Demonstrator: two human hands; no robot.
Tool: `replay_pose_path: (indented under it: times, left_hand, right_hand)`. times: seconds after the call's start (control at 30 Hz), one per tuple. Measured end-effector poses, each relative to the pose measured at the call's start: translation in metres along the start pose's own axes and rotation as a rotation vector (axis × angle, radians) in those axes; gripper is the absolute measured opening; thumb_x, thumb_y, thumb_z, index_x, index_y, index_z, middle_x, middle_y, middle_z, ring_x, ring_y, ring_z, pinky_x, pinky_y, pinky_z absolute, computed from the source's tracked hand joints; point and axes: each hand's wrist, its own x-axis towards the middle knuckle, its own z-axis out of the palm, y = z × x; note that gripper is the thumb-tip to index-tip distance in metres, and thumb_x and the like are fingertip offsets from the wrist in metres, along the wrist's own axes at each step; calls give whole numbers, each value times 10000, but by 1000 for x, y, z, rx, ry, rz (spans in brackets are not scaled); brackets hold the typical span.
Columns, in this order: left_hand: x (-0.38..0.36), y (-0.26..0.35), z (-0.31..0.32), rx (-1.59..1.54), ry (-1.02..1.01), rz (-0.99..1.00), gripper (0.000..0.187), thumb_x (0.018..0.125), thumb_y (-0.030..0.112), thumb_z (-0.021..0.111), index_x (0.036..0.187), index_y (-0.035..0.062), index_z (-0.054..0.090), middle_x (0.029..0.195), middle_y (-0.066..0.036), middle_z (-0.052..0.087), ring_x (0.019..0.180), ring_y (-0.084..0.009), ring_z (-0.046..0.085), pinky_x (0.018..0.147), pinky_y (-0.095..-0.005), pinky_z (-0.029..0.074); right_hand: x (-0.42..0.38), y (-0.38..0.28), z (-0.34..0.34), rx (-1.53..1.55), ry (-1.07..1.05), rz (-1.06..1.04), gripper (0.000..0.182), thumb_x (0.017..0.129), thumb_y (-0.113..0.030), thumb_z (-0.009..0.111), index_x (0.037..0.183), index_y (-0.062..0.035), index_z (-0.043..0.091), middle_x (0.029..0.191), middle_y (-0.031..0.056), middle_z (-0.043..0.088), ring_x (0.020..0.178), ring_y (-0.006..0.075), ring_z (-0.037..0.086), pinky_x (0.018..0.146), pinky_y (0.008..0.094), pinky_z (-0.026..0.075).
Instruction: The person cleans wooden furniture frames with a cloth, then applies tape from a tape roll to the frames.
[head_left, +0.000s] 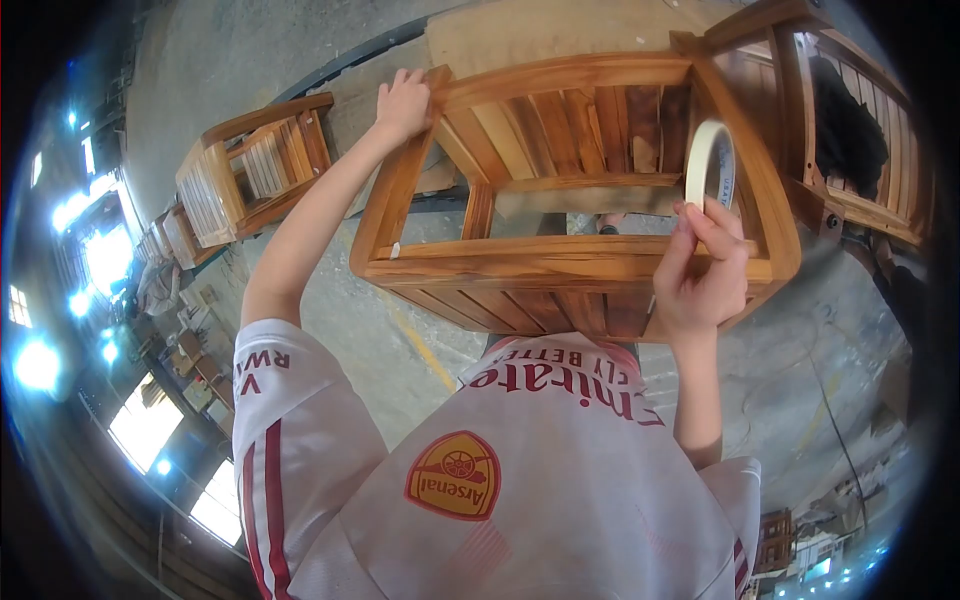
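A slatted wooden chair frame (560,262) stands right in front of my body. My left hand (404,105) is wrapped over the frame's far left corner. Raised over the frame's right side, my right hand (705,265) pinches a roll of pale masking tape (700,165) between thumb and fingers, the ring held upright. A small white piece (396,250) sticks to the wood at the near left corner.
Another wooden frame (255,165) rests on the floor at the left. At the right stands a further slatted piece (895,150) with a black cloth (845,130) on it. A person's dark clothing (905,300) shows at the right edge.
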Motion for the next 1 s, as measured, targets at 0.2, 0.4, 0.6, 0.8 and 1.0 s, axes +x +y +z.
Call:
replay_pose_path:
  times: [0.2, 0.4, 0.6, 0.8, 1.0]
  left_hand:
    - [-24, 12, -12, -11, 131, -10, 318, 613, 143, 797, 895, 45, 687, 1296, 5, 497, 1233, -238, 444, 884, -462, 439]
    - [-35, 12, -3, -110, 234, -32, 157, 588, 102, 805, 696, 27, 719, 1413, 13, 449, 1248, -299, 428, 867, -451, 471]
    - [-35, 11, 2, -114, 261, -19, 145, 577, 88, 795, 668, 5, 719, 1458, -27, 433, 1222, -356, 436, 884, -439, 494]
    - [-37, 15, -2, -105, 238, -50, 145, 584, 68, 782, 715, 26, 736, 1481, -46, 413, 1205, -374, 444, 889, -434, 497]
    - [-35, 18, 1, -206, 211, -159, 444, 630, 76, 769, 1067, 127, 713, 1510, -98, 352, 1224, -389, 426, 918, -459, 472]
  right_hand:
    - [1, 1, -5, -22, 5, 10, 179, 815, 80, 682, 959, 47, 580, 856, 200, 665, 689, 296, 665, 597, 319, 537]
    - [1, 5, -5, 9, 24, -33, 181, 808, 74, 683, 955, 43, 581, 844, 192, 662, 674, 282, 659, 578, 310, 529]
    - [2, 7, -5, 43, 41, -60, 188, 798, 77, 677, 956, 42, 582, 833, 184, 655, 668, 276, 654, 566, 308, 522]
    - [2, 7, -6, 38, 43, -49, 202, 793, 82, 680, 964, 41, 583, 832, 180, 653, 666, 272, 651, 567, 306, 522]
    - [2, 6, -7, 38, 46, -49, 206, 793, 81, 686, 965, 38, 581, 827, 177, 654, 667, 272, 652, 573, 303, 523]
